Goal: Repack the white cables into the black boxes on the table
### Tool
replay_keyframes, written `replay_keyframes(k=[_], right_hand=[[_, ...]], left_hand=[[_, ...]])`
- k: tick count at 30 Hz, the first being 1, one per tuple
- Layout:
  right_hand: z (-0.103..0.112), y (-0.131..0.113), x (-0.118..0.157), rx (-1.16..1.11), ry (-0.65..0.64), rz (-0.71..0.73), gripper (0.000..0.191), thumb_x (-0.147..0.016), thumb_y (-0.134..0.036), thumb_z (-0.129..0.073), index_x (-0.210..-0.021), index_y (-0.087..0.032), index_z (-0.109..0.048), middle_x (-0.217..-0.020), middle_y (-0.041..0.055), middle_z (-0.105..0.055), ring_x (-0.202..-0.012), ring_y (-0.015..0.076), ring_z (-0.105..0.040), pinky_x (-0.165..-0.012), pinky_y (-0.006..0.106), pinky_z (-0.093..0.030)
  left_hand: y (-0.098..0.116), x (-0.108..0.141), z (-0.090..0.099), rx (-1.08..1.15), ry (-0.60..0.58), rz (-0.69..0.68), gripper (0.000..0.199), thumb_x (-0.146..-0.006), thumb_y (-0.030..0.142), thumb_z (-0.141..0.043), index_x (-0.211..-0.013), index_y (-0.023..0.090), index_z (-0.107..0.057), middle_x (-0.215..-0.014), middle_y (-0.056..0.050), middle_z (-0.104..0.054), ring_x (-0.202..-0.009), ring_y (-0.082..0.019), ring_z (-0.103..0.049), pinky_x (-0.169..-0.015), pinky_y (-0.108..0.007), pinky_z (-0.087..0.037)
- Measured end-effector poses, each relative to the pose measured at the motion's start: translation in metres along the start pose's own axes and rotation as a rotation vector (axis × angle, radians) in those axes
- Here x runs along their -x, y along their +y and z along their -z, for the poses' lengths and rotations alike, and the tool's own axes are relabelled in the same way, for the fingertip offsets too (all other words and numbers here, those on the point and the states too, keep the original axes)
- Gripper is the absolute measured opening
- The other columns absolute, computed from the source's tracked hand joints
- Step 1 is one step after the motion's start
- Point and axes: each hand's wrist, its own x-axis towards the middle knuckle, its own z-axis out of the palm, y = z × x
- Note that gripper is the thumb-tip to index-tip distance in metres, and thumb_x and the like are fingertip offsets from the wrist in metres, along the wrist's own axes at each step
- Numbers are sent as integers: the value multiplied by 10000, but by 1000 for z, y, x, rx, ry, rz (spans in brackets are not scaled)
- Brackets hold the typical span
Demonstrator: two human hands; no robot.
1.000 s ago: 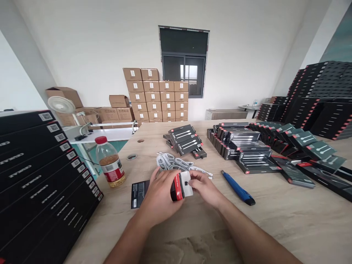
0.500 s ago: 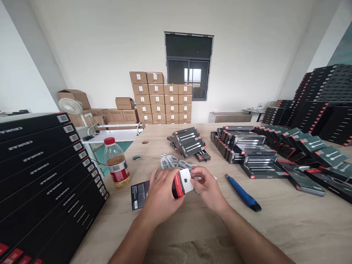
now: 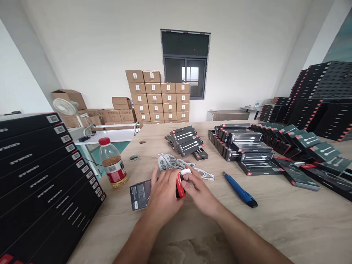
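My left hand (image 3: pixel 164 190) is wrapped around a small black-and-red box (image 3: pixel 180 187), much of which its fingers hide. At the box's end, my right hand (image 3: pixel 200 190) has its fingers closed on a white insert (image 3: pixel 186 171), of which only the top part shows. Just beyond both hands lie coiled grey-white cables (image 3: pixel 166 161), with white plugs at the right end. A flat black printed package (image 3: pixel 139 196) rests on the table beside my left hand, partly under it. To the right of my right hand lies a blue utility knife (image 3: pixel 239 189).
A drink bottle with a red cap (image 3: pixel 113 163) and a tape ring (image 3: pixel 134 158) stand left. Large black boxes (image 3: pixel 46 183) rise at the near left. Black cable boxes (image 3: pixel 189 141) are piled ahead, with more rows (image 3: pixel 247 146) to the right. Cartons (image 3: pixel 154 97) stack by the wall.
The white insert, which stuck out widely with a black mark showing, is now mostly hidden at the box. My right hand has moved left, closer to my left hand. The view has shifted slightly.
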Motion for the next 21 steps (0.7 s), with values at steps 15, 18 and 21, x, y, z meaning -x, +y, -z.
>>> replay_keyframes(k=[15, 18, 21], right_hand=[[53, 8, -11, 572, 225, 183, 134, -830, -278, -665, -949, -262, -725, -1464, 88, -483, -1427, 340, -291, -1146, 573, -243], [49, 8, -8, 720, 48, 82, 110, -825, -214, -674, -915, -257, -721, -1549, 80, -411, -1469, 372, -211, -1114, 613, -263], [48, 11, -7, 703, 9, 16, 29, -822, -203, -682, -826, -230, -692, -1540, 104, -428, -1474, 363, -216, -1109, 609, -272]], left_hand=[[-23, 5, 8, -82, -237, 145, 660, -709, 210, -636, -1356, 266, -521, -1270, -79, -648, -1180, -318, -559, -1065, -494, -322], [-19, 3, 10, -58, -257, 157, 667, -692, 206, -636, -1348, 268, -529, -1278, -67, -650, -1192, -299, -553, -1082, -476, -298], [-18, 2, 11, -32, -280, 139, 667, -677, 196, -623, -1334, 270, -540, -1268, -58, -657, -1191, -281, -559, -1087, -462, -288]])
